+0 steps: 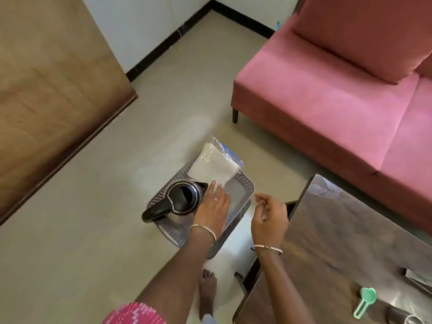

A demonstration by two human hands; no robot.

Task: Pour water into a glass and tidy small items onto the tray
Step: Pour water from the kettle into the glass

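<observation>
Down on the grey perforated plastic tray (246, 181), my left hand (212, 209) lay flat, fingers straight, between the round black jug (182, 197) and the clear-wrapped white packet (212, 166), fingertips touching the packet. My right hand (268, 220) hovered just beside the tray's rim, fingers loosely curled; whether it pinched something clear, I couldn't tell. Near it stood the glossy dark table (339, 230).

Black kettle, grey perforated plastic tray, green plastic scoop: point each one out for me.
Black kettle (181, 198): head view, on its round lid.
Grey perforated plastic tray (245, 181): head view, on its far right rim.
Green plastic scoop (367, 296): head view, on its round head.
</observation>
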